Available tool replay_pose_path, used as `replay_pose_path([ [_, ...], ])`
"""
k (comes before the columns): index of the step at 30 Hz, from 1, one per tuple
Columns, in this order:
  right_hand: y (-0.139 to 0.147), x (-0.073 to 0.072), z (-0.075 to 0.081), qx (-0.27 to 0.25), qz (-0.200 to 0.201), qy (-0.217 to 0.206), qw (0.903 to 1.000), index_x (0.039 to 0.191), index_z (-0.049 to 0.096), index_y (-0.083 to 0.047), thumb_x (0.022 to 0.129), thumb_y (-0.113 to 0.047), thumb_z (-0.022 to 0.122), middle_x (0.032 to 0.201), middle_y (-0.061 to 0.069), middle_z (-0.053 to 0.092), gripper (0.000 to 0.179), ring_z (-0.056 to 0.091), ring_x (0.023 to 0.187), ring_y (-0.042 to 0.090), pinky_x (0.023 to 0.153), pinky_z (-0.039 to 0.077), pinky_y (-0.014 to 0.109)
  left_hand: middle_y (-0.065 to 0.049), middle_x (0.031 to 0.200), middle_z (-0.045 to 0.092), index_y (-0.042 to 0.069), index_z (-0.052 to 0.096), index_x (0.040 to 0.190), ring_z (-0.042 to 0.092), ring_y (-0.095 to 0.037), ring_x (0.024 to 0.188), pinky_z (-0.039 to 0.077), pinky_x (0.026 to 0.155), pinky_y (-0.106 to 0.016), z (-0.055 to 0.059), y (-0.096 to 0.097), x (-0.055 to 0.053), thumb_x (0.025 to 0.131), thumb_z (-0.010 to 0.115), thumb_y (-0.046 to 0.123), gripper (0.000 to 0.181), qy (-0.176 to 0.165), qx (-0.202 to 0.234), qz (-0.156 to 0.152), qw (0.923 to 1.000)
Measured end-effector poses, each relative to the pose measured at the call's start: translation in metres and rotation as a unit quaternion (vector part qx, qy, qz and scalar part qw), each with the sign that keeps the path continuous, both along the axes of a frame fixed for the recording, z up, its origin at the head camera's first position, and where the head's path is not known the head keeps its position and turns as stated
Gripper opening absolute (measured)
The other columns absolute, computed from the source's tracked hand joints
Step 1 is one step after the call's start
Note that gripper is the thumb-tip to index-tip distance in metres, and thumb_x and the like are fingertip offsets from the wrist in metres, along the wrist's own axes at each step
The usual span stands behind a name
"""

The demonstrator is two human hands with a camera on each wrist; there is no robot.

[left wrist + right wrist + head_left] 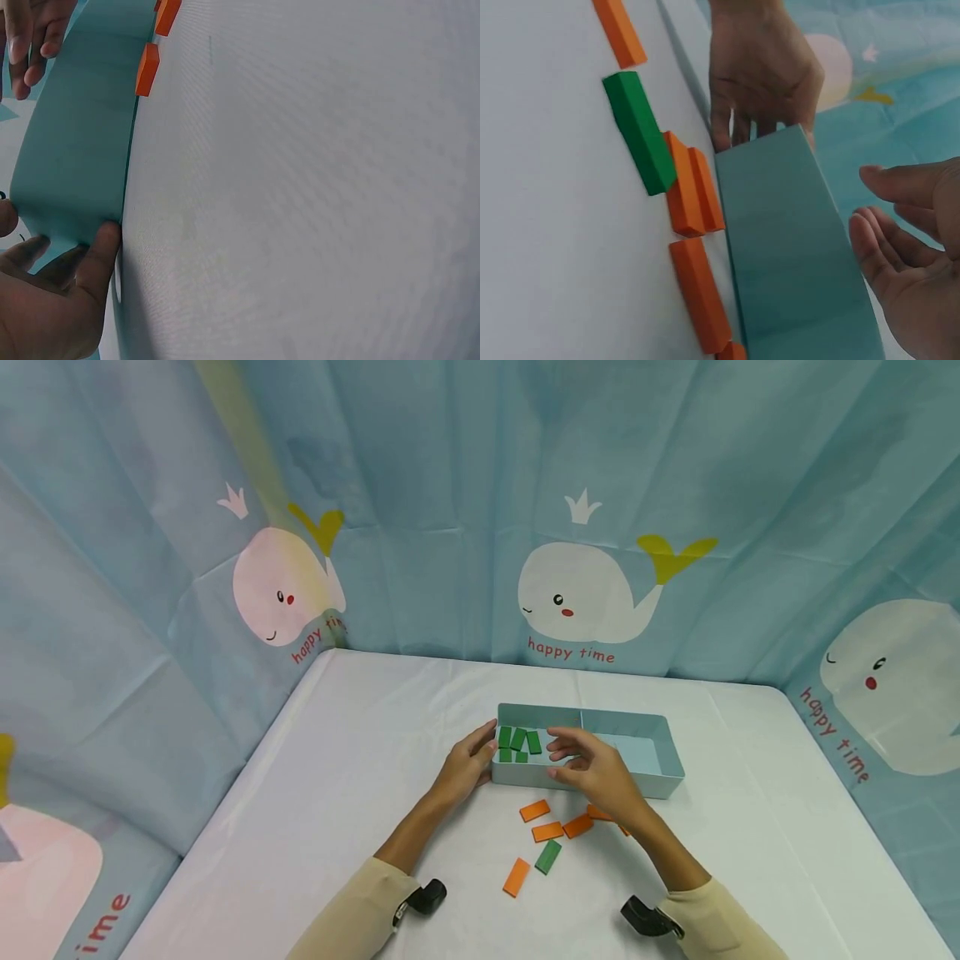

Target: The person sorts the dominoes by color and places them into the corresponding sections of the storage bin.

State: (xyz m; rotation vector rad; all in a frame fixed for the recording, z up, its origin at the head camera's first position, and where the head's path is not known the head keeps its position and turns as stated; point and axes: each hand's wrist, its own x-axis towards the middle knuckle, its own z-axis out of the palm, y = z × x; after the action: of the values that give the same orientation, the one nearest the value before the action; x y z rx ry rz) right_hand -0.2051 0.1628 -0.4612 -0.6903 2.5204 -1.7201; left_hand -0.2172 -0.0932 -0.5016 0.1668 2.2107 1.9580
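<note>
A blue-green two-compartment box (652, 787) stands on the table, with several green blocks (518, 739) in its left compartment. My left hand (463, 770) touches the box's left end; in the left wrist view its fingertips rest against that end wall. Over the box's middle hovers my right hand (600, 772), thumb and fingers apart, with nothing between them in the right wrist view. It hides part of the box's inside. In front of the box lie several orange blocks (547, 832) and one green block (548, 857).
A white cloth covers the table (360, 735). Behind and beside it hangs a blue curtain (450, 593) printed with whales. One orange block (516, 877) lies nearest me, and some others are partly hidden by my right wrist.
</note>
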Motion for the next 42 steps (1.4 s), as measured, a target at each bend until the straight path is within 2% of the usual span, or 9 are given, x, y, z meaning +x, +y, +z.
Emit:
replay_pose_path([
  [6, 0.005, 0.011, -0.007, 0.003, 0.013, -0.007, 0.9999, 0.143, 0.063, -0.015, 0.094, -0.012, 0.083, 0.125, 0.020, 0.069, 0.053, 0.069, 0.111, 0.025, 0.093, 0.061, 0.026, -0.013, 0.171, 0.035, 0.018, 0.035, 0.167, 0.036, -0.038, 0.156, 0.050, 0.110, -0.061, -0.001, -0.001, 0.001, 0.115, 0.050, 0.029, 0.056, 0.001, -0.003, 0.000, 1.0000],
  [14, 0.009, 0.025, -0.013, 0.020, 0.013, -0.009, 0.9997, 0.141, 0.065, -0.016, 0.093, -0.008, 0.083, 0.122, 0.018, 0.070, 0.051, 0.070, 0.109, 0.030, 0.090, 0.062, 0.027, -0.012, 0.171, 0.035, 0.018, 0.036, 0.167, 0.037, -0.039, 0.155, 0.050, 0.110, -0.061, -0.003, -0.001, 0.001, 0.114, 0.050, 0.029, 0.056, 0.000, -0.004, 0.003, 1.0000],
  [16, 0.010, 0.028, -0.014, 0.023, 0.017, -0.012, 0.9995, 0.141, 0.065, -0.013, 0.093, -0.006, 0.082, 0.121, 0.019, 0.070, 0.051, 0.070, 0.108, 0.032, 0.089, 0.062, 0.027, -0.012, 0.171, 0.035, 0.017, 0.035, 0.167, 0.037, -0.039, 0.155, 0.050, 0.110, -0.061, -0.003, -0.001, 0.002, 0.115, 0.050, 0.029, 0.056, 0.000, -0.005, 0.003, 1.0000],
  [23, 0.013, 0.036, -0.020, 0.040, 0.043, -0.026, 0.9979, 0.142, 0.064, -0.002, 0.092, -0.008, 0.083, 0.119, 0.017, 0.071, 0.053, 0.071, 0.103, 0.022, 0.084, 0.063, 0.030, -0.012, 0.171, 0.036, 0.018, 0.035, 0.167, 0.035, -0.039, 0.156, 0.050, 0.110, -0.061, -0.002, 0.000, 0.001, 0.115, 0.050, 0.030, 0.056, 0.001, -0.012, 0.005, 0.9999],
  [27, 0.015, 0.040, -0.024, 0.030, 0.062, -0.043, 0.9967, 0.141, 0.063, 0.001, 0.093, -0.006, 0.081, 0.117, 0.018, 0.071, 0.052, 0.071, 0.101, 0.024, 0.079, 0.064, 0.031, -0.011, 0.172, 0.035, 0.020, 0.036, 0.167, 0.034, -0.038, 0.157, 0.050, 0.111, -0.060, -0.003, 0.000, 0.001, 0.115, 0.050, 0.031, 0.056, -0.001, -0.015, 0.003, 0.9999],
  [31, 0.018, 0.044, -0.027, 0.036, 0.074, -0.068, 0.9943, 0.142, 0.062, 0.000, 0.094, -0.009, 0.081, 0.117, 0.016, 0.071, 0.053, 0.071, 0.097, 0.021, 0.078, 0.064, 0.031, -0.010, 0.172, 0.035, 0.019, 0.035, 0.168, 0.034, -0.038, 0.157, 0.050, 0.111, -0.059, -0.003, 0.000, 0.001, 0.115, 0.049, 0.031, 0.056, 0.000, -0.014, 0.002, 0.9999],
  [38, 0.022, 0.052, -0.028, 0.078, 0.066, -0.099, 0.9899, 0.142, 0.065, -0.009, 0.092, -0.018, 0.085, 0.115, 0.007, 0.072, 0.055, 0.070, 0.091, 0.016, 0.076, 0.062, 0.027, -0.012, 0.171, 0.035, 0.018, 0.035, 0.167, 0.036, -0.038, 0.156, 0.050, 0.111, -0.060, -0.002, 0.000, -0.001, 0.115, 0.049, 0.031, 0.056, 0.003, -0.005, 0.002, 1.0000],
  [42, 0.024, 0.055, -0.029, 0.083, 0.072, -0.113, 0.9875, 0.142, 0.064, -0.009, 0.091, -0.018, 0.085, 0.115, 0.008, 0.072, 0.055, 0.070, 0.091, 0.017, 0.076, 0.062, 0.026, -0.014, 0.171, 0.035, 0.017, 0.035, 0.168, 0.036, -0.039, 0.156, 0.049, 0.112, -0.061, -0.002, 0.000, -0.001, 0.115, 0.049, 0.030, 0.056, 0.003, 0.000, -0.002, 1.0000],
])
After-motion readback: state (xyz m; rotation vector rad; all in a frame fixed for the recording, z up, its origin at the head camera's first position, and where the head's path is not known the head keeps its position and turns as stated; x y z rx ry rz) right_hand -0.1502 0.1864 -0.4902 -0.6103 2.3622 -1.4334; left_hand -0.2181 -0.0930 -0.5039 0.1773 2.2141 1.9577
